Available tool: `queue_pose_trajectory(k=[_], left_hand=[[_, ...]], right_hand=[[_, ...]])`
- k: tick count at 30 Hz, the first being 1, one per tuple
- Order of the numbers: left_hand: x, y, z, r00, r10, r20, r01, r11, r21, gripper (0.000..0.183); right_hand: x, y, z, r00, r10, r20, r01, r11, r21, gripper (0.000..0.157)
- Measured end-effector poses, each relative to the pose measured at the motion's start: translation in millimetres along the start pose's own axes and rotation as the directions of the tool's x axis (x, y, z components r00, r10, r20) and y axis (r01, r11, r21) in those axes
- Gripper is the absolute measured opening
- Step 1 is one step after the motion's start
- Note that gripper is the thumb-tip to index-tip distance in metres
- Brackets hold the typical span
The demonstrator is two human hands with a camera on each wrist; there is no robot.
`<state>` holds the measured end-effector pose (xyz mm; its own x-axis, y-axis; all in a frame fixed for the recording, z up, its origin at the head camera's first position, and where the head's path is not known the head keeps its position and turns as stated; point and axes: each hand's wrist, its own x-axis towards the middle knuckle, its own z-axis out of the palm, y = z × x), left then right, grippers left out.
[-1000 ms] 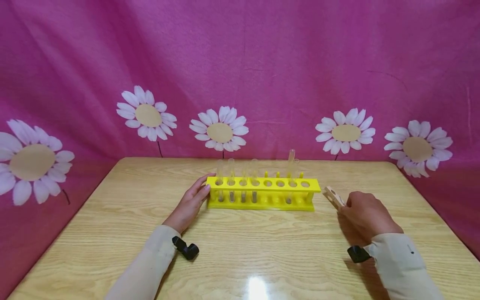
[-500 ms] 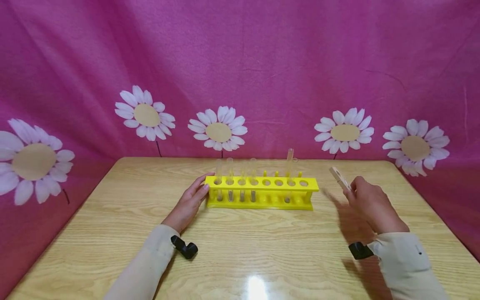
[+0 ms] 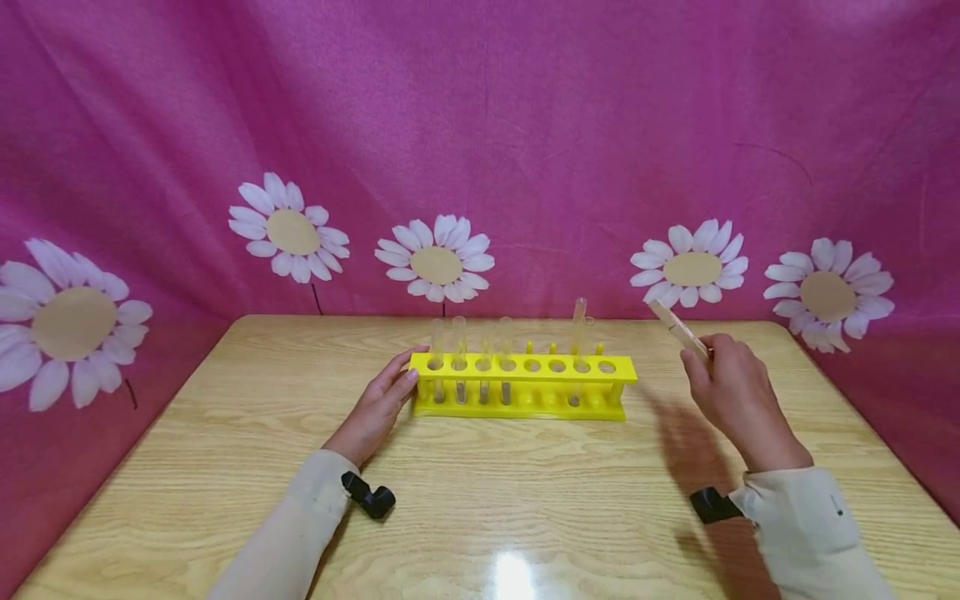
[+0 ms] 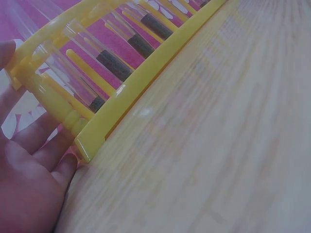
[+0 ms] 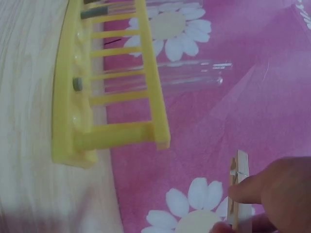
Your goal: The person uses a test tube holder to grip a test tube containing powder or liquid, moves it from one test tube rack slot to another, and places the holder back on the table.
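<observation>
A yellow test tube rack (image 3: 525, 376) stands upright on the wooden table. My left hand (image 3: 375, 412) holds its left end, the thumb in front of the top bar and the fingers (image 4: 36, 136) behind the end post. Several glass test tubes stand in the left holes with dark grey contents (image 4: 114, 65) at the bottom. Farther right, a taller test tube (image 3: 580, 321) rises above the bar, also with a little dark matter in it. Right of the rack, my right hand (image 3: 746, 404) pinches a wooden test tube holder (image 3: 678, 327), raised above the table and pointing up and left.
A pink cloth (image 3: 555, 167) printed with large white daisies (image 3: 690, 268) hangs behind and beside the table (image 3: 480, 492). Short yellow pegs (image 3: 553, 347) stick up along the rack's back. Each wrist wears a small black camera (image 3: 367, 496).
My right hand has lifted the wooden test tube holder up and away from the rack's right end, turning it more upright. The left hand and the rack have stayed in place.
</observation>
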<state>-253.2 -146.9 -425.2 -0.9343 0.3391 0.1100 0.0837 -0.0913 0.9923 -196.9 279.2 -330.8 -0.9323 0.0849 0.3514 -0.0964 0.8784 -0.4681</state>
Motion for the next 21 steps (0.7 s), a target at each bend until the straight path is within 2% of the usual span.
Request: queue_pose_trajectory(k=[6,9,15,21], left_hand=[[-0.1,-0.5,-0.9,1.000,-0.010,-0.002,0.010,1.000,0.010,0.056],[0.0,-0.6,-0.2,1.000,0.000,-0.001,0.000,1.000,0.012,0.053],[-0.4,-1.2,-0.9,1.000,-0.002,-0.008,0.002,1.000,0.009,0.050],[-1.5,-0.8,-0.4,1.000,-0.001,-0.009,0.001,1.000,0.010,0.050]], right_hand=[[-3,-16,-5.1,0.998,0.038,-0.047,-0.037,0.999,0.020,0.036],[-4,-24,-6.5,0.996,-0.002,-0.090,0.004,1.000,0.016,0.034],[-4,-39,-6.9,0.992,-0.046,-0.115,0.049,0.998,0.026,0.029],[-2,-51,-9.7,0.991,0.002,-0.136,0.005,0.999,0.052,0.032]])
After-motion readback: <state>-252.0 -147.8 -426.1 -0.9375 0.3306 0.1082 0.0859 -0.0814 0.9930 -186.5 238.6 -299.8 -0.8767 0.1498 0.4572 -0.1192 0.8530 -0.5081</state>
